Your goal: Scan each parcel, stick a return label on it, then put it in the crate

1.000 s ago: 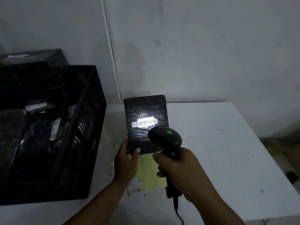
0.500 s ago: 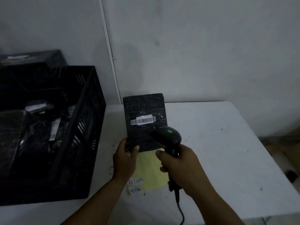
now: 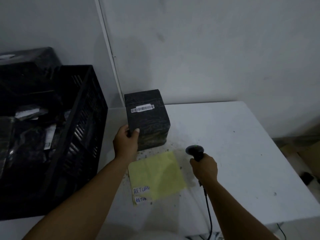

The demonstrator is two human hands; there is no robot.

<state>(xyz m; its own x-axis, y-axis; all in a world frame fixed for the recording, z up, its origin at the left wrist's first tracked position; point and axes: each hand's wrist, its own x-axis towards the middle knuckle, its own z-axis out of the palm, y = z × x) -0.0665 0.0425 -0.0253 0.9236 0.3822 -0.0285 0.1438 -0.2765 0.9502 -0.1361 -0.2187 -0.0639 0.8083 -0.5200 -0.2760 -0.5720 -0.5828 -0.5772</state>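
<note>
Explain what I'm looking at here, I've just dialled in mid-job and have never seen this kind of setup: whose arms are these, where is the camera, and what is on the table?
There is no machine here. The picture comes from a camera worn on a person's head, looking forward and down, so the two bare arms are the wearer's own.

The left hand holds a black wrapped parcel by its lower left corner; a white barcode sticker faces the camera. The right hand has its grip round the handle of a black barcode scanner with a small green light on top and a cable trailing toward the wearer.

On the white table lies a yellow backing sheet with two handwritten RETURN labels at its near left corner. To the left stands a black slatted crate, which already holds dark wrapped parcels.
</note>
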